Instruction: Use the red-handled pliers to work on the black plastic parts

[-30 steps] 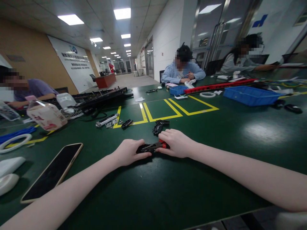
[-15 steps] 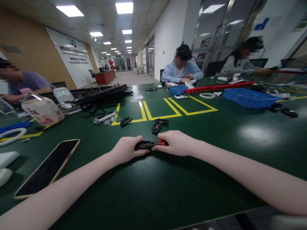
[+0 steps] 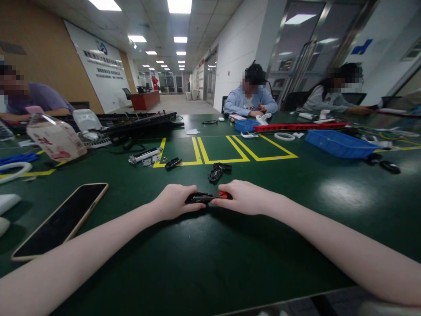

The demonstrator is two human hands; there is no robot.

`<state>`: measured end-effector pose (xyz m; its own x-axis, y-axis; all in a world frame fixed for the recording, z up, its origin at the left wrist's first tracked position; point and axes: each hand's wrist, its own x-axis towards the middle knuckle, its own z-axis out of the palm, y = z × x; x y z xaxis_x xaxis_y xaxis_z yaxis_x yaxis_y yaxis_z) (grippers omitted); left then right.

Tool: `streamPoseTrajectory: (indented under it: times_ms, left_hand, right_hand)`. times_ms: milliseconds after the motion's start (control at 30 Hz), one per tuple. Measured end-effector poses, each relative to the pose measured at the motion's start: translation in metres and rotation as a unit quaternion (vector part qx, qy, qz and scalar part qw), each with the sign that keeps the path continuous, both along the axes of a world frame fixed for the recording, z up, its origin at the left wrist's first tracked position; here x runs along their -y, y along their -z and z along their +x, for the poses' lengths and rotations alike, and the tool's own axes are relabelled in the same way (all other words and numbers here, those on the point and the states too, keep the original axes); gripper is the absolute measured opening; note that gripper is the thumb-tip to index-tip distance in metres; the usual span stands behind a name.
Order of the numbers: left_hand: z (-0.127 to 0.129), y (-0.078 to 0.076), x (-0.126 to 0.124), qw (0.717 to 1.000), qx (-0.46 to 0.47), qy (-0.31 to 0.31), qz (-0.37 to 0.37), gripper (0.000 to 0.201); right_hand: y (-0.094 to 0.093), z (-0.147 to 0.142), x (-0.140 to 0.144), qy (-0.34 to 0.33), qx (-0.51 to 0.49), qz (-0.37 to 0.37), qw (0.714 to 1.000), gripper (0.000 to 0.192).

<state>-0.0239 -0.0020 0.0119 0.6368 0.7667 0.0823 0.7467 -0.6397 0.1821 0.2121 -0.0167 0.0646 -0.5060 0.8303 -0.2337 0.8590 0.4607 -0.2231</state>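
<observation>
My left hand (image 3: 174, 201) is closed around a small black plastic part (image 3: 196, 198), thumb on top and fingers beneath. In my right hand (image 3: 245, 197) are red-handled pliers (image 3: 225, 195), their dark jaws pointing left and meeting the black part. Whether the jaws grip it or only touch it, I cannot tell. Just beyond my hands lie more black parts (image 3: 216, 172) in a small heap. Another black piece (image 3: 173, 163) rests further left, beside a white and silver part (image 3: 144, 155) with small metal bits.
A phone (image 3: 62, 221) lies by my left forearm, with a bottle (image 3: 55, 136) behind it. Yellow tape (image 3: 226, 161) marks boxes on the green table (image 3: 184, 263). A blue tray (image 3: 338, 142) and a red strip (image 3: 296, 127) are further right. Several people sit around the table.
The view has tilted up slightly, so the table's objects sit a little differently. Both hands keep hold of the black part and the pliers, almost unmoved.
</observation>
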Motion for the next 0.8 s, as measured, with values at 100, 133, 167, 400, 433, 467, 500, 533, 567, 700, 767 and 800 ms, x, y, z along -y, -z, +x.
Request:
streamPoseTrajectory:
  times_ms: [100, 133, 167, 400, 433, 467, 500, 533, 567, 700, 767, 800]
  left_hand:
    - [0.0, 0.0, -0.001, 1.0, 0.002, 0.006, -0.011, 0.038]
    - [0.0, 0.0, -0.001, 1.0, 0.002, 0.008, -0.013, 0.039]
    - [0.0, 0.001, -0.001, 1.0, 0.001, 0.009, -0.014, 0.04]
    - [-0.001, 0.001, -0.003, 0.999, 0.017, 0.023, -0.025, 0.04]
    - [-0.002, 0.001, -0.003, 0.999, 0.02, 0.023, -0.029, 0.04]
    - [-0.002, 0.001, -0.003, 0.999, 0.022, 0.022, -0.032, 0.04]
    - [-0.002, 0.001, -0.003, 0.999, 0.024, 0.023, -0.034, 0.04]
    - [-0.002, 0.001, -0.004, 0.999, 0.025, 0.024, -0.036, 0.04]
    - [-0.002, 0.001, -0.004, 0.999, 0.026, 0.027, -0.036, 0.04]
    - [-0.003, 0.003, -0.004, 0.998, 0.031, 0.033, -0.033, 0.041]
    - [-0.003, 0.003, -0.005, 0.998, 0.035, 0.033, -0.035, 0.041]
    - [-0.003, 0.003, -0.005, 0.998, 0.037, 0.033, -0.035, 0.041]
  right_hand:
    - [0.004, 0.001, 0.0, -0.001, -0.001, 0.015, 1.0, 0.048]
    - [0.006, 0.002, 0.0, -0.004, -0.003, 0.025, 1.0, 0.048]
    - [0.008, 0.002, 0.0, -0.008, -0.003, 0.035, 0.999, 0.048]
    - [0.018, 0.001, -0.001, -0.04, 0.029, 0.13, 0.99, 0.026]
    - [0.018, 0.0, -0.002, -0.043, 0.034, 0.143, 0.988, 0.022]
    - [0.019, -0.001, -0.002, -0.044, 0.038, 0.153, 0.986, 0.018]
    - [0.019, -0.001, -0.002, -0.044, 0.041, 0.16, 0.985, 0.014]
    - [0.02, -0.002, -0.002, -0.045, 0.046, 0.167, 0.984, 0.011]
    - [0.021, -0.002, -0.002, -0.046, 0.051, 0.174, 0.982, 0.009]
    - [0.024, -0.002, -0.002, -0.051, 0.063, 0.196, 0.977, 0.009]
    - [0.026, -0.002, -0.003, -0.054, 0.063, 0.205, 0.975, 0.01]
    - [0.027, -0.002, -0.003, -0.055, 0.063, 0.21, 0.974, 0.01]
